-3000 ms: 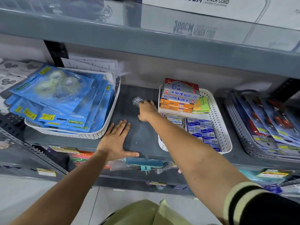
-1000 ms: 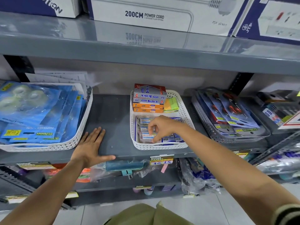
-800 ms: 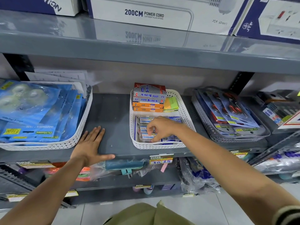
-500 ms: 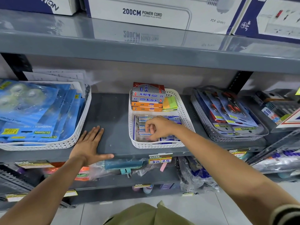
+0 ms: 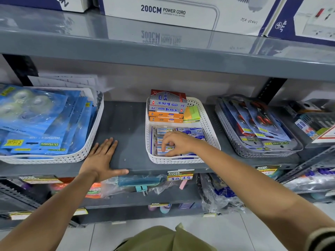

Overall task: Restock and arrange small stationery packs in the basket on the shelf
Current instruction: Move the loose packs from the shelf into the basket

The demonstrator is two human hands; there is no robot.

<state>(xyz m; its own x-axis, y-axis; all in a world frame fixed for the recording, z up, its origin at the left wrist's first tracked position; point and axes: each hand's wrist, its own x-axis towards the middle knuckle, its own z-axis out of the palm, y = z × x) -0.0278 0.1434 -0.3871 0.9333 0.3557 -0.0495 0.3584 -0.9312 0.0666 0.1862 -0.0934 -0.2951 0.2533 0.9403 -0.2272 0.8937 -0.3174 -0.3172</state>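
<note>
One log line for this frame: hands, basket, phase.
phase: arranging | right hand: fingertips on small packs in middle basket | left hand: flat on shelf, empty

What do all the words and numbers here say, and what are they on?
"200CM POWER CORD": white box, top shelf.
"Softek": grey boxes in the middle basket.
"TRIO": orange boxes under them.
"D.Homes": blue packs, left basket.
"SUPER MARKET", "30 15": price tag on the shelf edge.
Small packs under the right hand: too blurred.
</note>
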